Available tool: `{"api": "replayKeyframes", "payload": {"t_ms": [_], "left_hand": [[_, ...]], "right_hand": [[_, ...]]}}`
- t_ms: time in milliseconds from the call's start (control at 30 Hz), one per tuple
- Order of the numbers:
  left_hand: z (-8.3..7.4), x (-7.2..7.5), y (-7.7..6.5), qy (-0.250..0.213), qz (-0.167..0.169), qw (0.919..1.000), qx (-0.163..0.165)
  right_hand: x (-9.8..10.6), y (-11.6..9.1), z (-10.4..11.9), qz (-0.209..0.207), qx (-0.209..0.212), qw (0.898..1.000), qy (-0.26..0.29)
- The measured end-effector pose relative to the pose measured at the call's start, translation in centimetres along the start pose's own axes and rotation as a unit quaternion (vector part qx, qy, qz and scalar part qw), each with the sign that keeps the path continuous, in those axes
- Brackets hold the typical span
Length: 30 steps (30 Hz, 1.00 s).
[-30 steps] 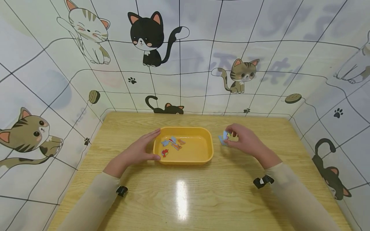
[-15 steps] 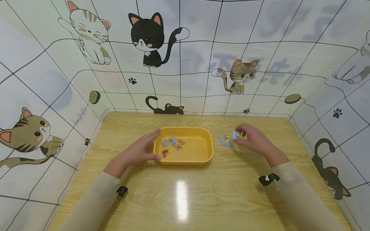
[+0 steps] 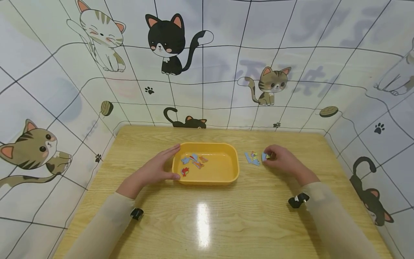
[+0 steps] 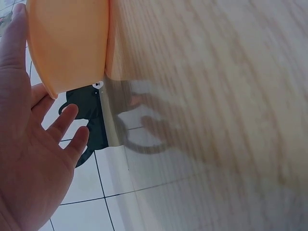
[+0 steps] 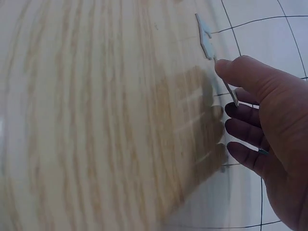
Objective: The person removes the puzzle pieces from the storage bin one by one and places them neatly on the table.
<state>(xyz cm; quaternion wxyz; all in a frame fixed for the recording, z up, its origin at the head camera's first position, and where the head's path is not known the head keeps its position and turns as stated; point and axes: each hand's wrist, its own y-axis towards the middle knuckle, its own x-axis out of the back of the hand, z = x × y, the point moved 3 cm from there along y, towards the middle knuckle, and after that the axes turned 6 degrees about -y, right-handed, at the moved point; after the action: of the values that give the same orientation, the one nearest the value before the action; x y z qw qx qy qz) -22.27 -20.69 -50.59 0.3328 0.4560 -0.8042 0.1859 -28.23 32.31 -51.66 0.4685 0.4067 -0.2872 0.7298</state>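
A yellow tray [image 3: 223, 169] sits mid-table in the head view. My left hand [image 3: 156, 167] grips its left end, thumb at the near corner and fingertips at the far corner; the left wrist view shows the other fingers loosely bent past the tray's wall [image 4: 70, 43]. To the right of the tray, my right hand [image 3: 283, 160] pinches a light-blue puzzle piece [image 3: 264, 157] low over the table. Its thin edge [image 5: 230, 89] shows between thumb and fingertips in the right wrist view. Several blue and yellow puzzle pieces [image 3: 255, 161] lie just left of that hand.
Inside the tray's left half lie several loose pieces, among them an orange piece [image 3: 197, 164] and a red piece [image 3: 184, 171]. A wooden table [image 3: 155, 223] carries everything. Walls with cat pictures [image 3: 220, 97] border its back and sides.
My right hand, still pinching the blue piece, has shifted right and then down to the table, away from the pieces beside the tray, which came into fuller view. The left hand stays on the tray.
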Motion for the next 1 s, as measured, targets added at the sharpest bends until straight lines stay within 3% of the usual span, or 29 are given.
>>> {"api": "replayKeyframes", "payload": {"t_ms": [600,1000], "left_hand": [[-0.6,0.1,-0.1,-0.008,-0.002,0.9999,-0.007],[-0.7,0.2,0.0,-0.007,-0.001,1.0,0.0]], "right_hand": [[-0.6,0.8,-0.7,0.012,0.01,1.0,-0.007],[-1.0,0.8,-1.6,0.023,-0.009,0.999,0.039]]}}
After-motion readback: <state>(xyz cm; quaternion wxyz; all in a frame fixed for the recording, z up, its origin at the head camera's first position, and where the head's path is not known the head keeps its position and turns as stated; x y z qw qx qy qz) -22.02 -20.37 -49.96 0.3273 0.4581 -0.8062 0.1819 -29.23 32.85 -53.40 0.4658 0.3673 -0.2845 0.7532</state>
